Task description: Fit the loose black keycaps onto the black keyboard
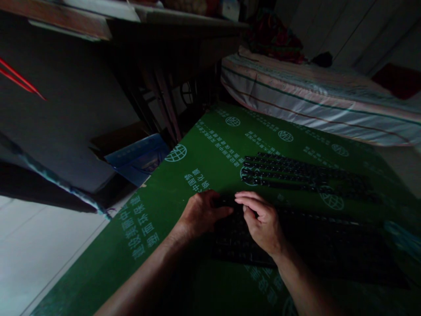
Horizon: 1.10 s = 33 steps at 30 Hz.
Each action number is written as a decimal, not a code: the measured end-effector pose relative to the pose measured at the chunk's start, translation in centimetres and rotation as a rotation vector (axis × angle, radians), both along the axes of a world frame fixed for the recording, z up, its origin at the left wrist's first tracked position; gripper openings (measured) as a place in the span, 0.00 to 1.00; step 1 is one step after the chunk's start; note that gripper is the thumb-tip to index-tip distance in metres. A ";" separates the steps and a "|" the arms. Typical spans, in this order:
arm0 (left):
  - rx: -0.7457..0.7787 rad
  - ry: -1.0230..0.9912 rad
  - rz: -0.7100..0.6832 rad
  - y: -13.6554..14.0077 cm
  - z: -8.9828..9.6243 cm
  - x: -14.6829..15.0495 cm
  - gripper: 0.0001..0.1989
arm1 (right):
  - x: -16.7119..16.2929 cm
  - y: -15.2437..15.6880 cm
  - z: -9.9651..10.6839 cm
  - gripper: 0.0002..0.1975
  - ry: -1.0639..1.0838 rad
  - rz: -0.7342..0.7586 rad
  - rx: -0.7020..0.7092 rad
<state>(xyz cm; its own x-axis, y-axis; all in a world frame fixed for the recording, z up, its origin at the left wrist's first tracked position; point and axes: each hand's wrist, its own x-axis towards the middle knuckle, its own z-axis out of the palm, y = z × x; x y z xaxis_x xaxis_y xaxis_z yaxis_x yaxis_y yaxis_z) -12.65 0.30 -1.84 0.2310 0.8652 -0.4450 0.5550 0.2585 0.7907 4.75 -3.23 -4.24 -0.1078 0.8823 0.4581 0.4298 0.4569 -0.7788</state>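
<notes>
A long black piece with rows of small shiny segments (315,237) lies across the green board (164,245). At its left end my left hand (204,213) is closed over the near-black edge, fingers curled down and thumb pointing right. Just to the right, my right hand (263,221) has its fingers bent and drawn toward the thumb above the same piece. Whatever is between those fingertips is too dark to make out. Beyond both hands lies a group of black segmented strips (283,171), spread side by side like links and touched by neither hand.
A bluish cord bundle (401,239) lies at the board's right side. Behind stands a bed with a striped cover (312,96). A dark table (177,39) rises at the back left, with a blue box (138,158) below. A twisted cord (55,175) hangs at left.
</notes>
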 end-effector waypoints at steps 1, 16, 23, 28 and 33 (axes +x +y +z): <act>0.031 0.039 -0.002 0.0 0.0 0.1 0.26 | 0.0 0.0 0.0 0.17 -0.002 -0.004 0.004; 0.259 0.269 -0.065 0.2 0.0 0.2 0.20 | -0.8 0.2 0.2 0.14 0.010 -0.019 0.027; 0.198 0.234 -0.037 0.3 0.0 0.1 0.25 | -0.8 0.3 0.8 0.13 0.054 -0.030 0.020; 0.239 0.273 -0.029 0.1 0.0 0.0 0.26 | -0.2 0.8 2.3 0.12 0.056 -0.074 0.049; 0.250 0.235 -0.035 -0.1 0.0 -0.1 0.25 | 1.5 2.4 3.5 0.11 -0.009 -0.132 0.070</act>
<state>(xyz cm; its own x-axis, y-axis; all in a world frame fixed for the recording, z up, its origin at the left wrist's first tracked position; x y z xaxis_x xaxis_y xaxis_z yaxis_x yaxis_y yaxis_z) -12.76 0.25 -1.79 0.1784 0.9477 -0.2647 0.7346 0.0507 0.6766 6.27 -0.84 -0.76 0.0025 0.8552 0.5183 0.4966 0.4488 -0.7429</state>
